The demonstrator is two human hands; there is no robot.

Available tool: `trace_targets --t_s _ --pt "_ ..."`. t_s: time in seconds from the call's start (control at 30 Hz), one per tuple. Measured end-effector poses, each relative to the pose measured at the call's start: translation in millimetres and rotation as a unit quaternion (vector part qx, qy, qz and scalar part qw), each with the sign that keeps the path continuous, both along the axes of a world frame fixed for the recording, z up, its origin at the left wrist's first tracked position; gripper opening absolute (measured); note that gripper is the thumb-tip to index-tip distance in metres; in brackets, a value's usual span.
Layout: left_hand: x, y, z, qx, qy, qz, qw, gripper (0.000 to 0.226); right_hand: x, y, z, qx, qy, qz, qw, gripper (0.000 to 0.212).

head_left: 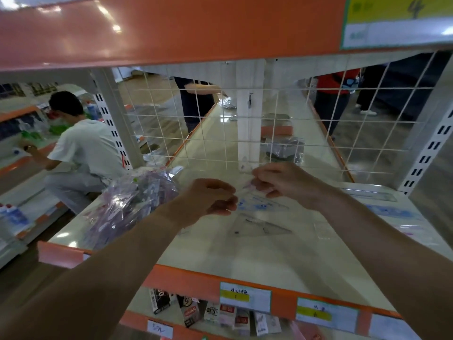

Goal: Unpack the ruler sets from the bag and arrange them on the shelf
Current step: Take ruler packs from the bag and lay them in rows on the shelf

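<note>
Two hands over the shelf (245,256): left grip (210,200) and right grip (282,182) both pinch the top edge of a clear ruler set (257,209), holding it just above the shelf's middle. Its long axis runs left to right, and the triangle inside points up toward the fingers. The bag (130,204) sits at left, stuffed with packets. Loose sets (389,212) lie flat at far right.
</note>
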State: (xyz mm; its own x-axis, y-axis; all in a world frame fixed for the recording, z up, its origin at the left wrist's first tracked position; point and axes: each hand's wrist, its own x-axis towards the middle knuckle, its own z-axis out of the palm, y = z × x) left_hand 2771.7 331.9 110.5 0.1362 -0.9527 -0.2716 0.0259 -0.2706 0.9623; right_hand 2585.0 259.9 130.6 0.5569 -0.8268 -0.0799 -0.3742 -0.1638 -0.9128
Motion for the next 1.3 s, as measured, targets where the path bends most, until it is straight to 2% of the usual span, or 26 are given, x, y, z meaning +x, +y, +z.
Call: trace_targets --t_s 0.07,0.17,0.23,0.4,0.5,0.57,0.67,0.77,0.97,1.03,1.17,1.27,1.3 --pt "-3 1 2 -0.001 0.024 -0.010 1.000 0.009 -3 4 5 0.037 -0.040 0.000 0.999 0.021" --pt "-7 1 7 -0.013 -0.037 -0.042 0.998 0.013 -10 3 11 0.014 -0.037 -0.013 0.999 0.021" --pt "-11 0 14 -0.029 -0.048 -0.027 0.998 0.012 -12 5 17 -0.003 -0.027 -0.006 1.000 0.021" --pt "-13 1 26 -0.054 0.044 -0.020 0.997 0.011 -7 15 28 -0.016 -0.033 0.011 0.999 0.022" --pt "-16 4 25 -0.050 0.014 -0.010 0.999 0.010 -3 16 26 -0.051 -0.020 -0.009 0.998 0.024" --pt "-17 6 21 -0.039 0.007 0.024 0.999 0.007 -3 18 21 -0.102 0.017 -0.034 0.994 0.037" --pt "-17 10 13 -0.017 0.064 0.075 0.995 0.010 -4 26 11 -0.190 0.138 -0.007 0.972 0.057" --pt "-18 16 5 0.006 0.103 0.090 0.991 0.012 -4 36 -1 -0.256 0.252 0.021 0.933 0.056" --pt "-22 25 -5 0.063 0.098 0.074 0.990 0.007 -4 44 -11 -0.302 0.321 0.060 0.895 0.050" --pt "-22 27 -6 0.080 0.059 0.070 0.993 0.008 -5 43 -13 -0.319 0.342 0.072 0.881 0.045" --pt "-9 28 -11 0.078 -0.177 0.063 0.979 0.006 -5 41 -19 -0.303 0.389 0.095 0.865 0.018" --pt "-5 25 -16 0.053 -0.281 0.037 0.958 0.008 -3 37 -28 -0.264 0.409 0.115 0.866 0.016" --pt "-8 24 -19 0.047 -0.312 0.019 0.949 0.010 -3 37 -30 -0.260 0.406 0.119 0.868 0.021"
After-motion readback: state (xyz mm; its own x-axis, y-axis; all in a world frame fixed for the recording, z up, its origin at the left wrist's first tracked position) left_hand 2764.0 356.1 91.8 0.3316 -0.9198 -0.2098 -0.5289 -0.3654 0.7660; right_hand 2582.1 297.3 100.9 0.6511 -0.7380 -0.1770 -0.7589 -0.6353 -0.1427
